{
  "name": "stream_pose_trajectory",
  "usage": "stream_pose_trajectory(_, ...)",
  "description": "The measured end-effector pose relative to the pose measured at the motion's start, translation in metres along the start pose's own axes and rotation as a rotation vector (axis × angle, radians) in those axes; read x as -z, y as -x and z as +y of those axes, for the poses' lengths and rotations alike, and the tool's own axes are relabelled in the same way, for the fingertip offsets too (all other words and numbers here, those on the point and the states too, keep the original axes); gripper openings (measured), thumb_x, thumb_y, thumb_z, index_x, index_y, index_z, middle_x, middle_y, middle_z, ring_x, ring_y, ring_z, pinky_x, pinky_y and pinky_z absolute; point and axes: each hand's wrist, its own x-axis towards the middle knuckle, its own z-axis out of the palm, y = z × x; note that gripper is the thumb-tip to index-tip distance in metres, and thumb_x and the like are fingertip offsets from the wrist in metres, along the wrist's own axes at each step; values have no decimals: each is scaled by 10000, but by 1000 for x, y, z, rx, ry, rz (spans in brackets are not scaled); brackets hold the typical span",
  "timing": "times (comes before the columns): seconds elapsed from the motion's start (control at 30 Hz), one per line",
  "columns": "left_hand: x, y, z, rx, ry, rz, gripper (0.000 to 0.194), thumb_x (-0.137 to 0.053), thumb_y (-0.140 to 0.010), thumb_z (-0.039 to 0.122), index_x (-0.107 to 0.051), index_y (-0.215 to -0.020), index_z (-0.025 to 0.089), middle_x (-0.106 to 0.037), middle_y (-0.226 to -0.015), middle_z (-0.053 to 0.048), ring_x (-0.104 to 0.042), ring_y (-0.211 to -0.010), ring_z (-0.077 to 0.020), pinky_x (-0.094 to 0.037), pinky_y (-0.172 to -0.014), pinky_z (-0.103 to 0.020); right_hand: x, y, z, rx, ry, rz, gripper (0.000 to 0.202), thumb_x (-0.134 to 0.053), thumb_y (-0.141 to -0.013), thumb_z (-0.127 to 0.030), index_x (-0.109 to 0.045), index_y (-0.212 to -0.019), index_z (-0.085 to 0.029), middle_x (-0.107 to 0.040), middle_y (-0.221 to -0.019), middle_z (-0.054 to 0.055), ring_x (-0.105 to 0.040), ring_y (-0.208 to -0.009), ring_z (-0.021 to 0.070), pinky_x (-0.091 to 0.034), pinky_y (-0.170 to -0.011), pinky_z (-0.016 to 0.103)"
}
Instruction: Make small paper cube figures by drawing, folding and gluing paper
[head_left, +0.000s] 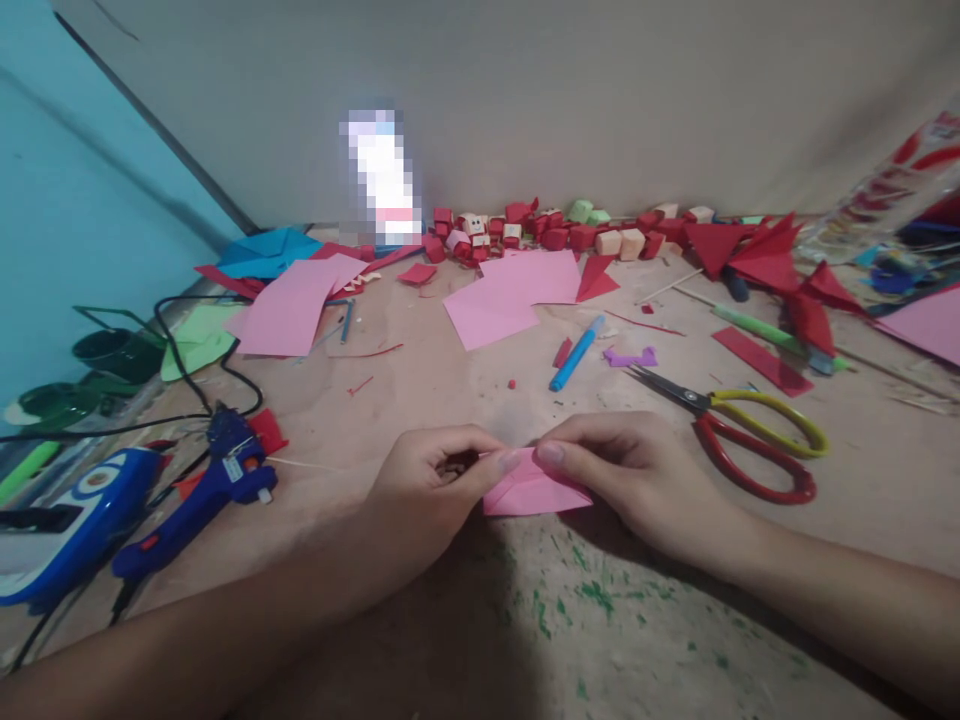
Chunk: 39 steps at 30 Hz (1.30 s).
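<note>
A small folded piece of pink paper (536, 492) is held between both hands, low over the table in the middle of the view. My left hand (442, 470) pinches its upper left edge between thumb and fingers. On the upper right edge, my right hand (626, 470) grips the paper the same way, thumb on top. Crease lines run across the paper's front. To the right of my right hand lie scissors (712, 405) with one yellow and one red handle. A blue marker (577, 353) and a purple paper strip (630, 357) lie just beyond the hands.
Pink sheets (517, 290) lie farther back, before a row of small red and cream paper cubes (555, 235). A blurred lit screen (386, 180) leans on the wall. At left are a blue glue gun (217, 475), its black cord and a blue-white device (90, 510).
</note>
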Motion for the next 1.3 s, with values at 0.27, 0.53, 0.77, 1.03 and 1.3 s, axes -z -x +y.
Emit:
stream_pose_trajectory(0.27, 0, 4, 0, -4, -22, -21, 240, -648, -870, 257, -702, -657, 161, -635, -610, 25, -533, -590, -97, -414, -530, -179, -1, 0, 1, -21, -51, 5, 212, -633, -918, -281, -759, -796, -161, -731, -729, 19, -619, -669, 138, -467, -611, 225)
stream_pose_trajectory(0.53, -2, 2, -4, -23, -2, 36, 146, -662, -869, 250, -743, -777, 171, -715, -726, 1, -640, -681, -120, -498, -611, -185, -1, 0, 1, -37, -119, 26, 185, -646, -914, -296, -764, -843, -172, -745, -765, 17, -635, -689, 148, -480, -621, 237)
stream_pose_trajectory(0.77, -1, 6, -6, -312, -150, 83, 261, -744, -819, 180, -723, -1078, 201, -741, -1031, -63, -682, -857, -166, -557, -735, -256, 0, -1, 3, -30, -99, 114, 200, -644, -918, -336, -782, -892, -193, -763, -851, 41, -655, -717, 167, -495, -595, 248)
stream_pose_trajectory(1.03, -3, 5, -6, -156, -138, 115, 245, -708, -846, 195, -741, -1089, 206, -776, -1035, -45, -716, -878, -167, -571, -779, -256, 1, 1, 2, -32, -323, 76, 375, -713, -881, -408, -704, -1192, -199, -764, -886, 39, -691, -751, 166, -556, -649, 259)
stream_pose_trajectory(1.3, -7, 4, -5, 29, 200, 122, 166, -720, -832, 284, -642, -933, 177, -704, -836, -16, -681, -699, -133, -547, -645, -232, -1, 0, -1, -95, -366, 19, 373, -721, -865, -291, -644, -1217, -193, -782, -938, 37, -731, -829, 179, -582, -743, 286)
